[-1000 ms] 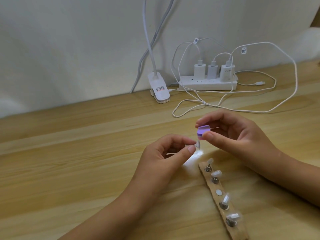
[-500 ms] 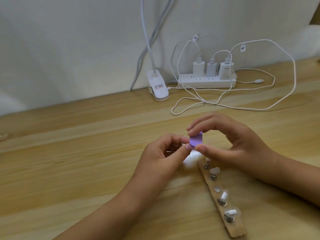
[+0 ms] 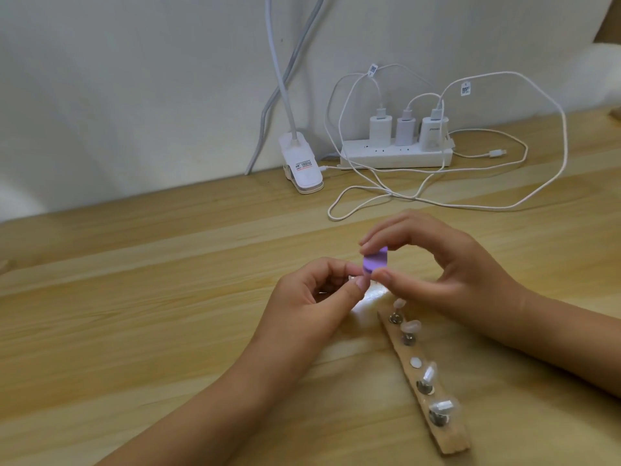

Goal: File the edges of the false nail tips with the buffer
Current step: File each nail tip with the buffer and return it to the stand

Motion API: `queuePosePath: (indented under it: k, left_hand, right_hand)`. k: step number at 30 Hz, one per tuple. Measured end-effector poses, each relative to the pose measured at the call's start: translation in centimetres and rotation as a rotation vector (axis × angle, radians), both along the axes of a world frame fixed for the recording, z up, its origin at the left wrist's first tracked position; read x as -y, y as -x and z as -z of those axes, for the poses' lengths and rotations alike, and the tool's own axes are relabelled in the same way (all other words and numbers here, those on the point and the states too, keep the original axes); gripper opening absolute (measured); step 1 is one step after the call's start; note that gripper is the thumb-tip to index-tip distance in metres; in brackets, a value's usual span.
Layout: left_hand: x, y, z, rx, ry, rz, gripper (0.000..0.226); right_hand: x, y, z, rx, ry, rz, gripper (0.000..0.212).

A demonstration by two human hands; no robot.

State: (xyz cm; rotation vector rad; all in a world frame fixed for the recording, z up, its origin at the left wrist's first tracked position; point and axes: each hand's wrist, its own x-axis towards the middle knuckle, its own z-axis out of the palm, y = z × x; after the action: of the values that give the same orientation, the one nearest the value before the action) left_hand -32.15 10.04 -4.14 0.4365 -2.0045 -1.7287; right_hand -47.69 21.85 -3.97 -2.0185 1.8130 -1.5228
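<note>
Above the table [image 3: 134, 331], the right hand [image 3: 453, 274] pinches the purple buffer [image 3: 476, 264] in its grip, against a barely visible nail tip [image 3: 353, 280] pinched in the grip of the left hand [image 3: 312, 297]. Spare tips [image 3: 410, 326] stand on the wooden strip [image 3: 450, 435] just beside them.

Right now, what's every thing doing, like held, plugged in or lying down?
Purple buffer block: pinched in right hand.
Clear false nail tip: pinched in left hand, mostly hidden.
Long wooden holder strip: flat on table, four tips mounted, one spot bare.
White power strip: three chargers plugged in.
White cable end: unplugged, lying loose.
</note>
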Motion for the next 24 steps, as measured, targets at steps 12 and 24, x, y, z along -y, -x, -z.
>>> queuePosePath:
  k: [12, 24]
  left_hand:
    - [-0.1, 0.0, 0.0, 0.023, -0.006, -0.019, 0.009]
    - [0.1, 0.0, -0.1, -0.008, 0.008, 0.018, 0.01]
  right_hand:
    - [0.3, 1.5, -0.1, 0.56, -0.021, 0.108, 0.027]
    - [-0.2, -0.1, -0.2, 0.038, -0.001, 0.01, 0.024]
